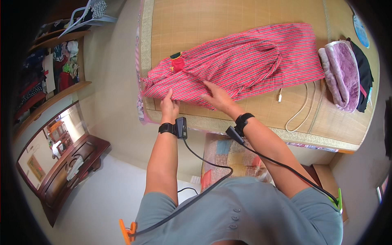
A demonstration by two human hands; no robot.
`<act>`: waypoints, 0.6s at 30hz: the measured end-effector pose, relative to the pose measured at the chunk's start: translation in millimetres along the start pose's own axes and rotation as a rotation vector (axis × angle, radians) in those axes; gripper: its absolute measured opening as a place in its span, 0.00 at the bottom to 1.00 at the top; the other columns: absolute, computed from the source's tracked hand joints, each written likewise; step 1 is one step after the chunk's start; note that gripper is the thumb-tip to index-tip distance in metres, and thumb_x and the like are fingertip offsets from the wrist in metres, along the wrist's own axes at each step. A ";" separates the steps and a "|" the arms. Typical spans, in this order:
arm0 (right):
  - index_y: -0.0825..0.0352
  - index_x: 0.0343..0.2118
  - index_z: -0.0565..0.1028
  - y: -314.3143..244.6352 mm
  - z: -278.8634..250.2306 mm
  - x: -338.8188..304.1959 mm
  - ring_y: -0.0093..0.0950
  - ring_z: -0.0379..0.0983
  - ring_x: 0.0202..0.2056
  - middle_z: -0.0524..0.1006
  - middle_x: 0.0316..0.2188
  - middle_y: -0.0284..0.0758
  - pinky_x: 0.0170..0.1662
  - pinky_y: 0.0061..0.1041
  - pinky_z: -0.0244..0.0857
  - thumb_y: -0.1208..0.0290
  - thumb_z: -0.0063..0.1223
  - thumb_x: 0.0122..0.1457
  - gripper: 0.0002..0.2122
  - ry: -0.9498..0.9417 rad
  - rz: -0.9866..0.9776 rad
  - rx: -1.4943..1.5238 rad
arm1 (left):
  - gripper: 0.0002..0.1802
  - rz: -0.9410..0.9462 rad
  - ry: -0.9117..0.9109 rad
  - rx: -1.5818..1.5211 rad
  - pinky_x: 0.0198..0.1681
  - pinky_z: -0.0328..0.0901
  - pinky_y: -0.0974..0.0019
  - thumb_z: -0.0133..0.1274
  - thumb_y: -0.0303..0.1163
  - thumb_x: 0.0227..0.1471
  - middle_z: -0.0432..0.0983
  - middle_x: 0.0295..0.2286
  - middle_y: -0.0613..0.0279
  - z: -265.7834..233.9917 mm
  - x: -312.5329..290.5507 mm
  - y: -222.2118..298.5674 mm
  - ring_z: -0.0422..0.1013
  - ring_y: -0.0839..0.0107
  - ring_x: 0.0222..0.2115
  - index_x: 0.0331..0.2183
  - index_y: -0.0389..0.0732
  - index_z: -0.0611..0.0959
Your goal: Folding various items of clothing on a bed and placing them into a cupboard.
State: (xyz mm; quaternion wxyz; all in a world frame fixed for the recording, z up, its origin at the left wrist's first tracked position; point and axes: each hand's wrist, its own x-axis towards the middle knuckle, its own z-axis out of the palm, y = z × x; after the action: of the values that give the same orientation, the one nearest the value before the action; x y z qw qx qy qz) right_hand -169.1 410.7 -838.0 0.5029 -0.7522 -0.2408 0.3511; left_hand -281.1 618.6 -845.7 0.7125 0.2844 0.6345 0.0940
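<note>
A red garment [245,61] with dark and white stripes lies spread lengthwise over the mat-covered bed [212,20]. Folds and wrinkles run through its middle, and a red patch [178,64] with a dark trim sits toward its left end. My left hand [169,108] rests at the garment's near edge, its index finger stretched onto the cloth; the other fingers are partly hidden. To the right of it, my right hand [220,98] lies over the near part of the garment, thumb and fingers apart. Neither hand lifts the cloth visibly.
A folded purple plush blanket [341,77] and a black cloth [365,77] lie at the bed's right end. A white cable [304,114] curls near the front edge. Clothes shelves [61,92], a mirror [53,143] and a light-blue plastic chair [81,20] stand left.
</note>
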 end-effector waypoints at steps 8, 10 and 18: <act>0.71 0.52 0.69 36.8 -47.3 20.9 0.27 0.71 0.41 0.74 0.43 0.37 0.47 0.27 0.65 0.50 0.44 0.62 0.26 -0.116 0.697 1.163 | 0.34 1.115 -0.514 0.907 0.35 0.69 0.57 0.60 0.32 0.47 0.77 0.33 0.53 117.2 -98.5 -43.8 0.75 0.55 0.31 0.55 0.40 0.66; 0.68 0.48 0.71 63.8 -65.0 0.9 0.27 0.72 0.38 0.75 0.37 0.35 0.44 0.27 0.66 0.54 0.41 0.65 0.21 -0.099 0.262 1.250 | 0.46 0.640 -0.579 1.102 0.43 0.67 0.61 0.63 0.33 0.45 0.74 0.38 0.52 153.9 -125.4 -58.0 0.74 0.62 0.38 0.61 0.41 0.57; 0.63 0.53 0.69 66.0 -158.9 -61.6 0.38 0.65 0.54 0.68 0.52 0.44 0.53 0.38 0.64 0.59 0.44 0.64 0.18 0.749 0.519 0.768 | 0.49 0.816 -0.848 1.564 0.41 0.68 0.59 0.64 0.35 0.42 0.73 0.40 0.49 138.3 -95.2 -123.2 0.73 0.56 0.39 0.62 0.43 0.55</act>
State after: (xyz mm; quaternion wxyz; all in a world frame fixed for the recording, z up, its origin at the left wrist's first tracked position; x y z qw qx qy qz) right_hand -85.3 248.3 -842.1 0.6873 -0.6234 0.2892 0.2353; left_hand -193.5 430.9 -824.7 0.4045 0.8845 0.0620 -0.2239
